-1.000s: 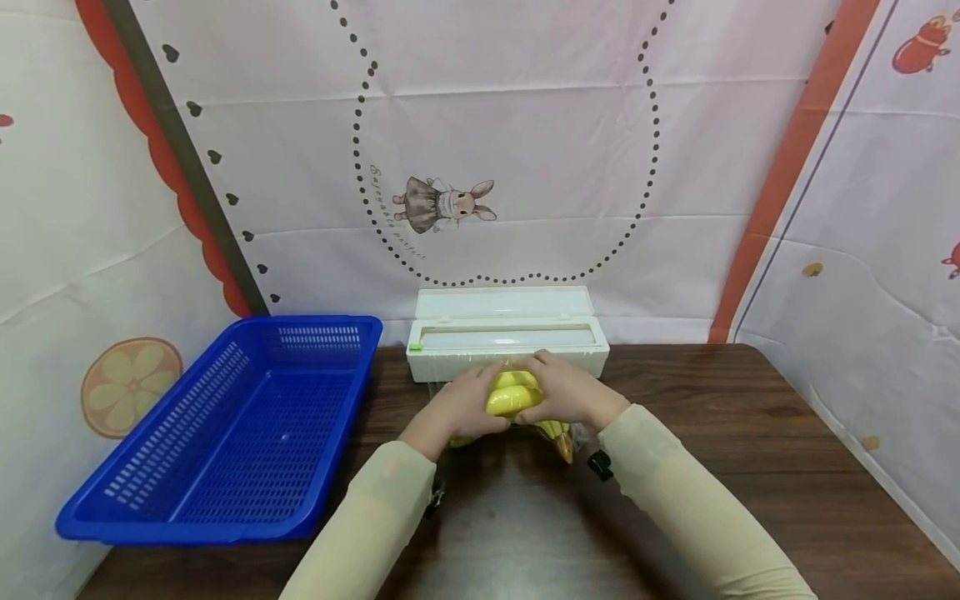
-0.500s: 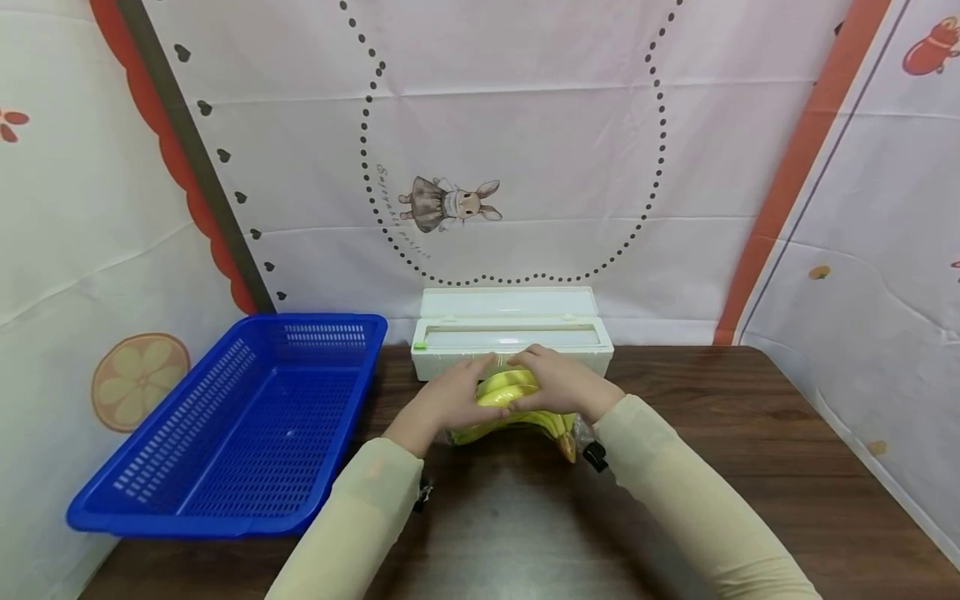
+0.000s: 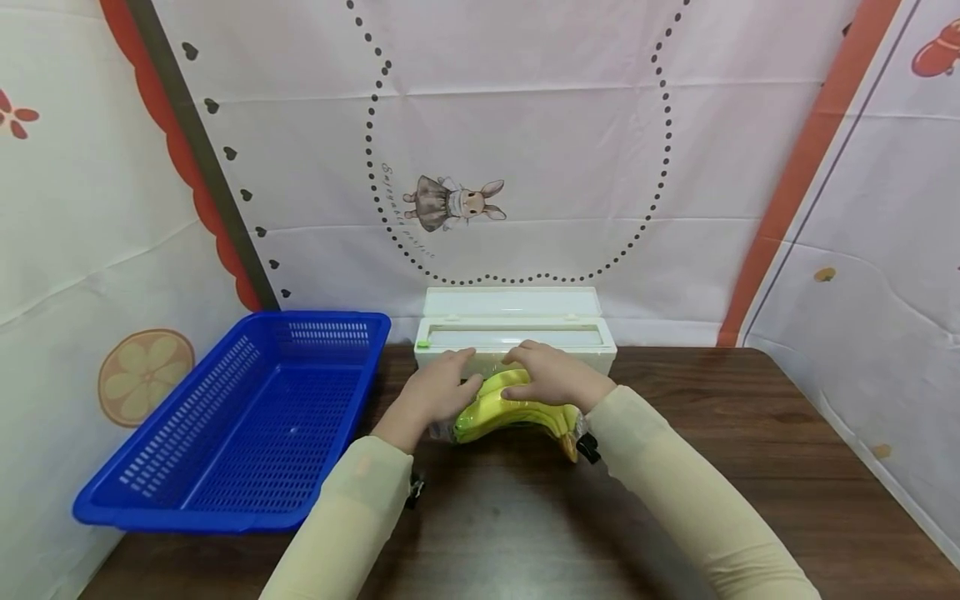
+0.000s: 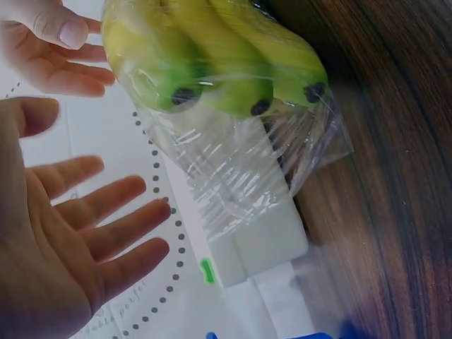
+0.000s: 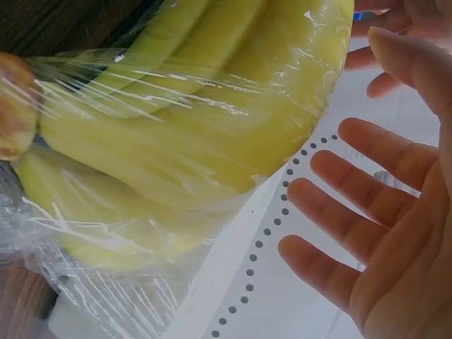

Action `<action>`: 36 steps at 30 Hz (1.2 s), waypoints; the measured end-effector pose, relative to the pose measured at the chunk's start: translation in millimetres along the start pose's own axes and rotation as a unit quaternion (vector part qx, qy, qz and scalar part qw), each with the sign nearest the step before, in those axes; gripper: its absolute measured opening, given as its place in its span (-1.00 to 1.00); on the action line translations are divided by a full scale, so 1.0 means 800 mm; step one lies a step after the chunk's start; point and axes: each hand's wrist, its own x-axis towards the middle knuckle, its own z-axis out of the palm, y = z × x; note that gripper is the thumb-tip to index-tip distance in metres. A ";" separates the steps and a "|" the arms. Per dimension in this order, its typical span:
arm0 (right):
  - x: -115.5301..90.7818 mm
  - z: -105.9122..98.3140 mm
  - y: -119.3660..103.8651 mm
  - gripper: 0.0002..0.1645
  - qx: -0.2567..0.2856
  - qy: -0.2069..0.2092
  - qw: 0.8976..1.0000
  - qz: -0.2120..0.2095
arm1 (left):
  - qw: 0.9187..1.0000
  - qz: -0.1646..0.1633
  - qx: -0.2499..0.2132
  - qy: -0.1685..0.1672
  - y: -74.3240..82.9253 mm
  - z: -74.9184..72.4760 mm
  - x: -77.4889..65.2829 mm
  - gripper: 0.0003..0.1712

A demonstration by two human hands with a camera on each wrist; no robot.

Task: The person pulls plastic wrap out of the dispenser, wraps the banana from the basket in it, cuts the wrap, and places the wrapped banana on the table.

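A bunch of yellow-green bananas (image 3: 502, 412) lies on the table, wrapped in clear plastic film (image 4: 233, 187). Loose film sticks out past the green tips in the left wrist view and gathers around the brown stem (image 5: 15, 106) in the right wrist view. My left hand (image 3: 435, 387) is at the bananas' left end, fingers spread and straight, holding nothing. On the far right side of the bunch, my right hand (image 3: 558, 377) hovers with relaxed fingers and overlaps the fruit in the head view. Both wrist views show the palms facing the bananas with a gap between.
Right behind the bananas stands a long white cling film box (image 3: 513, 337), its lid (image 3: 513, 302) raised. A blue plastic basket (image 3: 258, 446) with slotted sides is on the left. Printed cloth (image 3: 600, 167) hangs around the dark wooden table (image 3: 712, 450).
My hands have drawn apart, the left one moving left off the bananas, the right shifting slightly. More of the bunch now shows. The head view has turned slightly left.
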 end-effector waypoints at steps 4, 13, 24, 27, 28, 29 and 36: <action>0.006 -0.002 -0.002 -0.36 -0.010 -0.001 1.000 -0.002 | 0.999 -0.027 0.021 0.028 -0.006 0.000 0.001 -0.34; 0.018 -0.008 -0.009 -0.40 -0.017 -0.007 1.000 -0.011 | 0.989 -0.072 0.052 0.117 -0.022 0.006 0.007 -0.55; 0.038 -0.010 -0.015 -0.41 -0.019 0.006 0.999 -0.041 | 0.968 -0.132 0.039 0.210 -0.038 0.011 0.014 -0.69; 0.043 -0.011 -0.017 -0.41 -0.021 0.005 0.999 -0.038 | 0.966 -0.141 0.041 0.211 -0.045 0.013 0.018 -0.69; 0.044 -0.011 -0.017 -0.41 -0.023 0.003 0.999 -0.035 | 0.966 -0.143 0.043 0.212 -0.047 0.013 0.019 -0.70; 0.046 -0.011 -0.018 -0.41 -0.024 0.003 0.999 -0.034 | 0.966 -0.144 0.043 0.212 -0.049 0.014 0.020 -0.70; 0.058 -0.012 -0.025 -0.40 -0.042 -0.009 0.999 -0.026 | 0.965 -0.154 0.038 0.209 -0.057 0.019 0.025 -0.70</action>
